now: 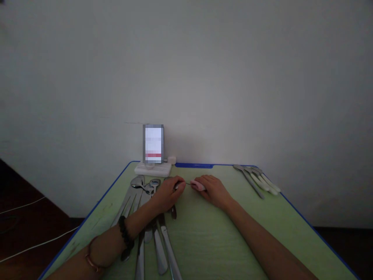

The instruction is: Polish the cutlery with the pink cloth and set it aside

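Note:
My left hand (167,196) is closed around one end of a slim piece of metal cutlery (188,183), whose kind is mostly hidden by my fingers. Opposite it, my right hand (214,189) grips a folded pink cloth (198,185), which wraps the other end of the same piece. Only a short thin stretch of metal shows between the two hands. Beneath and beside my left forearm lie several loose metal pieces, among them a spoon (137,181), a smaller spoon (155,182) and table knives (171,249). My forearm covers part of this pile.
At the table's right back corner lies a group of cutlery with white handles (264,182). A lit phone (153,144) stands on a white base (153,170) at the back left, against the wall. The green table (212,241) has a blue edge, and white cables run at left.

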Demonstrator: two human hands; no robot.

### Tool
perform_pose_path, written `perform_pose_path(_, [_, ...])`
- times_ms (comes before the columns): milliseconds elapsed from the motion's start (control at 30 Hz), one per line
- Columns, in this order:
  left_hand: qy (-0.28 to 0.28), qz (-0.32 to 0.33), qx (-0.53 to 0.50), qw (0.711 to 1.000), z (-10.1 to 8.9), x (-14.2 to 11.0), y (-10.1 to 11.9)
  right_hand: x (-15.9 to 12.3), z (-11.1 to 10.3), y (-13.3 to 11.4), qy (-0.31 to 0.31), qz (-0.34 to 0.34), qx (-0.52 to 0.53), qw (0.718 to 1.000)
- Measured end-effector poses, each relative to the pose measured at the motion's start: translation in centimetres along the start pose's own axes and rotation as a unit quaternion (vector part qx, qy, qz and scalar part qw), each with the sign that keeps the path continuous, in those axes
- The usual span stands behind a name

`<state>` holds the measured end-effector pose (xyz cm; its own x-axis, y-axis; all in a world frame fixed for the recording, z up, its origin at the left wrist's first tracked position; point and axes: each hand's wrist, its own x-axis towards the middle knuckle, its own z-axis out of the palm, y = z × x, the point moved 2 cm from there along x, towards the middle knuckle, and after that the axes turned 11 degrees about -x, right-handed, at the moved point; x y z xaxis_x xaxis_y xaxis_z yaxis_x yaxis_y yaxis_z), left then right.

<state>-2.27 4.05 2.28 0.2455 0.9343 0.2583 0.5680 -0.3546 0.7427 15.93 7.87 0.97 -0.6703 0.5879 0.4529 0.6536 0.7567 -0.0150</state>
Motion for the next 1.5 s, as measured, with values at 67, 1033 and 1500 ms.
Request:
perform_pose_path(67, [0.011, -0.008, 0.03, 0.999, -0.1, -0.1, -0.1, 0.0, 0.0, -0.2, 0.003, -0.002, 0.01, 1.0])
perform_pose_path(1033, [-0.006, -0.001, 0.117, 0.993, 0.8, -0.6, 0.5, 0.1, -0.5, -1.8, 0.073, 0.045, 0.108, 0.99])
perform_pose_path(1500, [-0.016, -0.004, 0.107, 0.994, 1.1, -0.7, 0.2, -0.1, 0.1, -0.7, 0.057, 0.043, 0.114, 0.991])
